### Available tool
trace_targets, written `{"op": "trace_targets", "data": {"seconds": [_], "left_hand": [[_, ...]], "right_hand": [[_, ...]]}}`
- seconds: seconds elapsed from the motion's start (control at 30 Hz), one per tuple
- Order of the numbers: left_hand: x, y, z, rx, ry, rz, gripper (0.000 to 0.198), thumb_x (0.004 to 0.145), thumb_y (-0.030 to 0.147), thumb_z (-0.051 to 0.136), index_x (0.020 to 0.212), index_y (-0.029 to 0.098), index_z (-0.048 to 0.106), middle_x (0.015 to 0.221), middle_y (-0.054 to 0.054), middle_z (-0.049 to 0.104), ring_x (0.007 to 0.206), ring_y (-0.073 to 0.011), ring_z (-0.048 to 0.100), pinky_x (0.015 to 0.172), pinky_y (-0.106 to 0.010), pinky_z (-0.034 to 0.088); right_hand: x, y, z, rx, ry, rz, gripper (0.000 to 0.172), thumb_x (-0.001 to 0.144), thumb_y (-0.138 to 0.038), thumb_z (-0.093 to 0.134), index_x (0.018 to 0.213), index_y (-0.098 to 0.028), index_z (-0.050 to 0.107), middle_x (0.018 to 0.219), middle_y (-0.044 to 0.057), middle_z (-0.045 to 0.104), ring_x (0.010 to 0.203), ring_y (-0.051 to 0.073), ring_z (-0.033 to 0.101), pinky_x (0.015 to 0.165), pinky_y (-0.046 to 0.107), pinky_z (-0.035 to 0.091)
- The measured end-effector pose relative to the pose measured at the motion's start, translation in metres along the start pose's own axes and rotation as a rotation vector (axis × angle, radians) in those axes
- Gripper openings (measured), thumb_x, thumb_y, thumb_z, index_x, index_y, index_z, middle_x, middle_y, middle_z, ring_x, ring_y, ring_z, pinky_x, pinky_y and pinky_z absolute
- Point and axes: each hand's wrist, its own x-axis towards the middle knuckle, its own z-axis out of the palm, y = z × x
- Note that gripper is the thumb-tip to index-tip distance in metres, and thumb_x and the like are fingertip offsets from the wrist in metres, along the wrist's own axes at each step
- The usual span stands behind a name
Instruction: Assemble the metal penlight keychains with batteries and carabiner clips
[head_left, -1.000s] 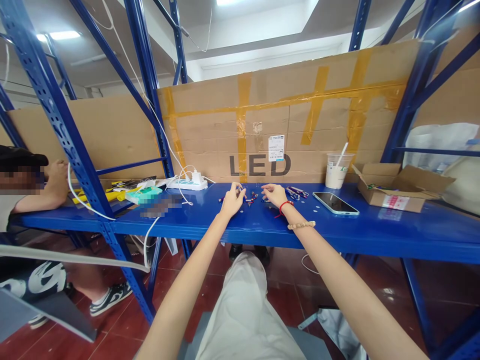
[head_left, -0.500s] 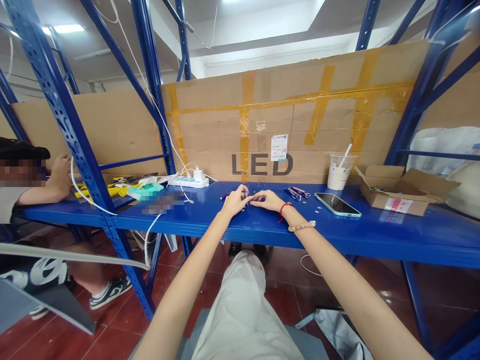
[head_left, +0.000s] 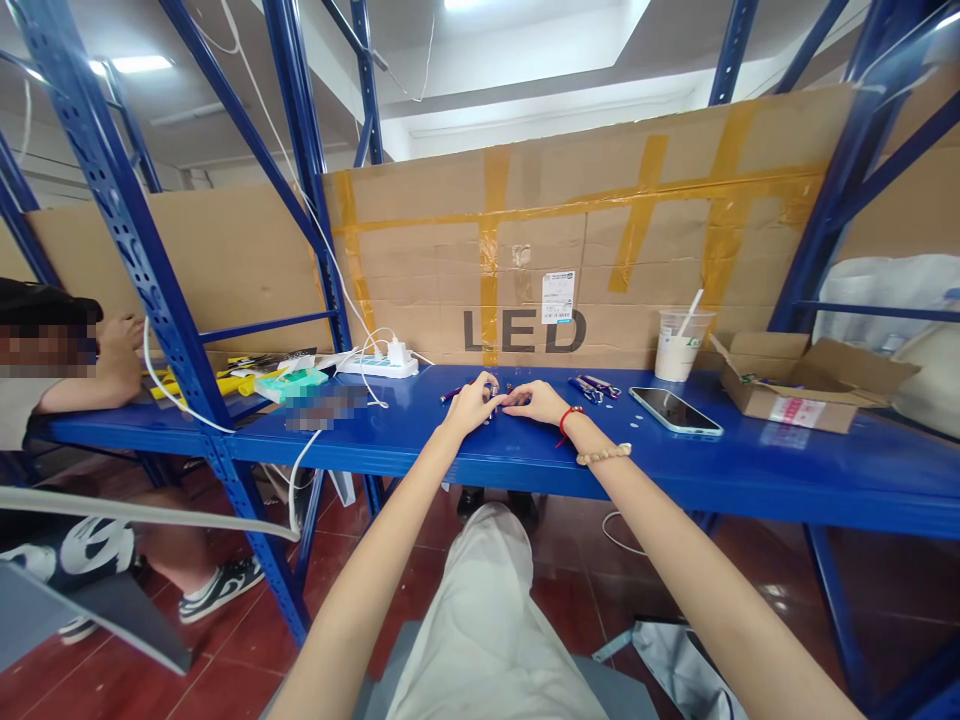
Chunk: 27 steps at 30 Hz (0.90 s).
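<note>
Over the blue tabletop (head_left: 405, 425), my left hand (head_left: 471, 403) and my right hand (head_left: 537, 402) meet almost fingertip to fingertip. Both have curled, pinching fingers, and whatever they pinch is too small to make out. A slim dark purple piece (head_left: 450, 396) that looks like part of a pen sticks out beside my left hand. Small dark bits lie between and behind the fingers, partly hidden. To the right of my right hand lies a little pile of purple pen-like pieces (head_left: 594, 388). Tiny pale bits are scattered close to that pile.
A phone (head_left: 676, 410), a plastic cup with a straw (head_left: 681, 345) and an open cardboard box (head_left: 802, 400) stand on the right. On the left are a white power strip (head_left: 379, 365) and a turquoise packet (head_left: 291, 384). A co-worker sits beyond the blue post (head_left: 161, 270).
My fingertips have shifted very slightly, with the hands staying in the same place. The rest looks the same apart from a small camera movement.
</note>
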Motion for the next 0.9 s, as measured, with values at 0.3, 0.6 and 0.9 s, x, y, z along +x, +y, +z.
{"op": "trace_targets", "data": {"seconds": [0.3,0.6,0.9], "left_hand": [[-0.0004,0.0021,-0.0005,-0.012,-0.012,0.011,0.025,0.080,0.045,0.049,0.094,0.024,0.048,0.061,0.007,0.062,0.060,-0.0120,0.059,0.056,-0.021,0.039],[-0.0007,0.0035,-0.0012,-0.014,-0.006,0.010,0.025,0.080,0.044,0.050,0.094,0.023,0.049,0.062,0.006,0.064,0.059,-0.0120,0.059,0.054,-0.020,0.038],[-0.0005,0.0032,-0.0007,-0.007,-0.009,0.008,0.024,0.080,0.043,0.050,0.095,0.024,0.048,0.064,0.005,0.064,0.061,-0.0126,0.059,0.056,-0.021,0.039]], "right_hand": [[0.0013,0.0029,0.0004,0.012,0.013,0.023,0.017,0.069,-0.024,0.067,0.083,-0.016,0.072,0.079,0.006,0.072,0.071,0.016,0.065,0.067,0.025,0.052],[0.0004,0.0017,-0.0018,0.015,0.010,0.022,0.015,0.068,-0.025,0.067,0.079,-0.017,0.073,0.077,0.004,0.072,0.070,0.016,0.065,0.065,0.023,0.050],[0.0005,0.0022,-0.0018,0.035,0.021,0.031,0.015,0.065,-0.026,0.069,0.076,-0.017,0.074,0.075,0.003,0.072,0.064,0.015,0.064,0.058,0.021,0.049]]}}
